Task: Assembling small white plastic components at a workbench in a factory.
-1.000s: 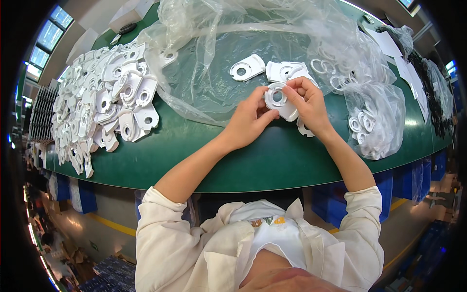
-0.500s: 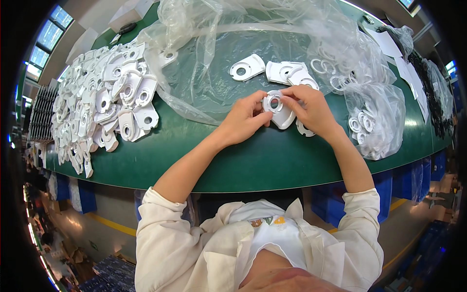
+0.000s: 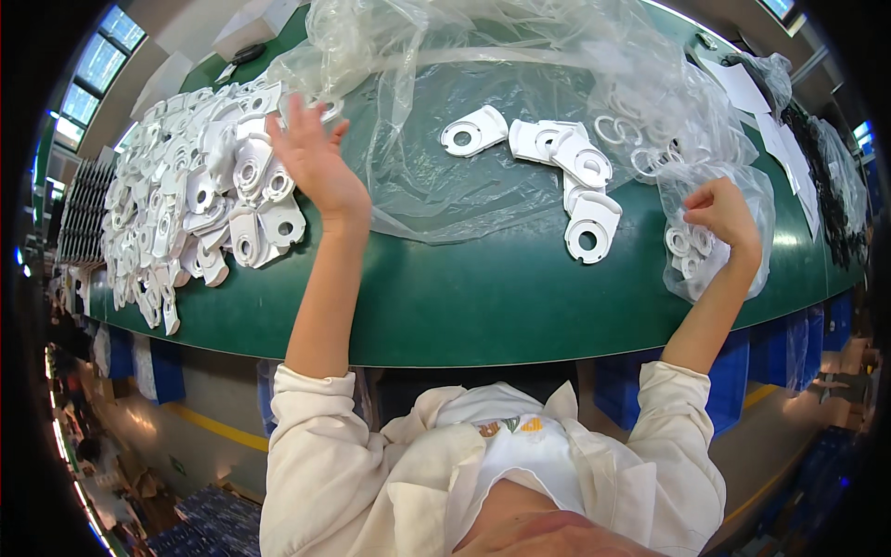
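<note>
My left hand (image 3: 318, 162) is raised at the right edge of a big heap of white plastic parts (image 3: 172, 218), its fingers spread and holding nothing. Beside it one white part (image 3: 221, 147) looks smeared. On the right, my right hand (image 3: 727, 215) hovers over a clear plastic bag (image 3: 742, 269) with white rings (image 3: 682, 241) in it. Its fingers are bent, thumb and forefinger slightly apart, with nothing visible between them. Between my hands lie several flat white parts with round holes, one apart (image 3: 473, 131), the others overlapping in a row down to the nearest part (image 3: 594, 226).
A clear plastic sheet (image 3: 427, 200) spreads over the far middle of the green table (image 3: 445, 316). More white rings (image 3: 610, 128) lie at its right. Papers (image 3: 784, 153) and black items (image 3: 826, 195) are at the far right. Blue bins (image 3: 729, 376) stand below the front edge.
The white part with its ring, held in both hands before, has left them. My left hand has moved left to the heap and opened; my right hand has moved right to the bag.
</note>
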